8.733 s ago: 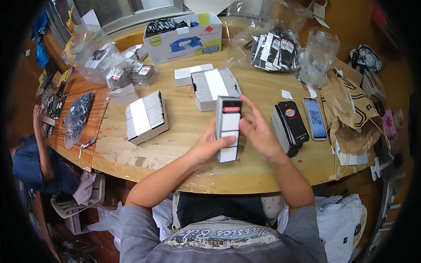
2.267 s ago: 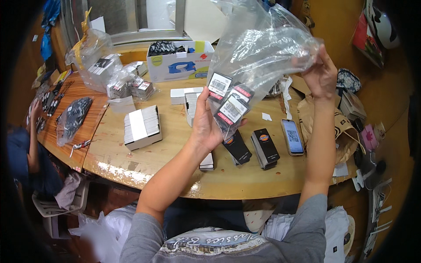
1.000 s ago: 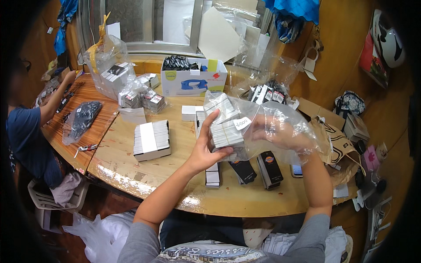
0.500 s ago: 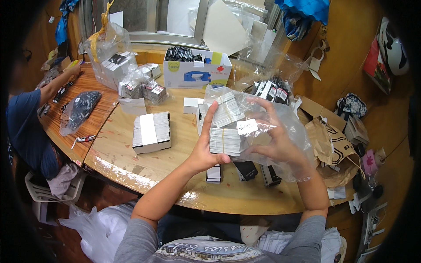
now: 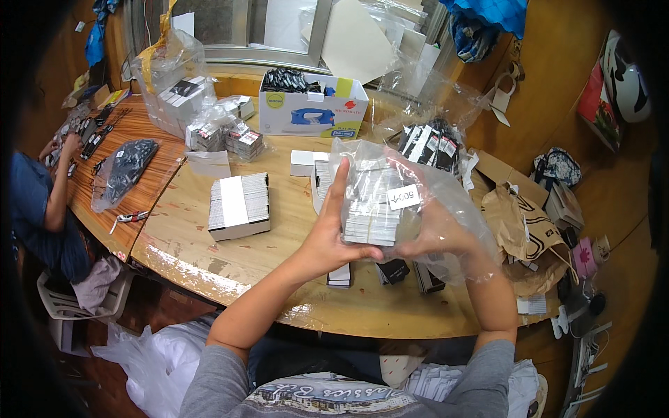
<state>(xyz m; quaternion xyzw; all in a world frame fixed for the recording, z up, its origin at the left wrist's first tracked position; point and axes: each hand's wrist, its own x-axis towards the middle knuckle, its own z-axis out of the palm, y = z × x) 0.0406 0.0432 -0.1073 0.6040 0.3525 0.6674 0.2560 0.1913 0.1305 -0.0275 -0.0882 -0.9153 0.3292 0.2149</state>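
Above the table I hold a clear plastic bag (image 5: 453,202) with rubber-banded bundles of white cards (image 5: 373,219) in it and a white label on its front. My left hand (image 5: 326,237) grips the bundles' left side, its thumb along the bottom edge. My right hand (image 5: 442,233) closes on the bag's right side, its upper fingers blurred by the plastic. Below the bag lie a small white-topped stack (image 5: 339,276) and dark card stacks (image 5: 394,270). To the left sits a tray packed with white cards (image 5: 240,205), wrapped by a white band.
At the back stand an iron's carton (image 5: 313,115) full of black tags and some bagged card bundles (image 5: 244,141). Black-and-white tags (image 5: 432,146) are heaped behind my right hand. A brown paper bag (image 5: 519,223) lies at the right. On the left a co-worker (image 5: 42,188) handles small items.
The bag has tilted in my hands, so its label now sits farther right and higher. My right hand's spread fingers have drawn in against the bag. The co-worker's arm has pulled back.
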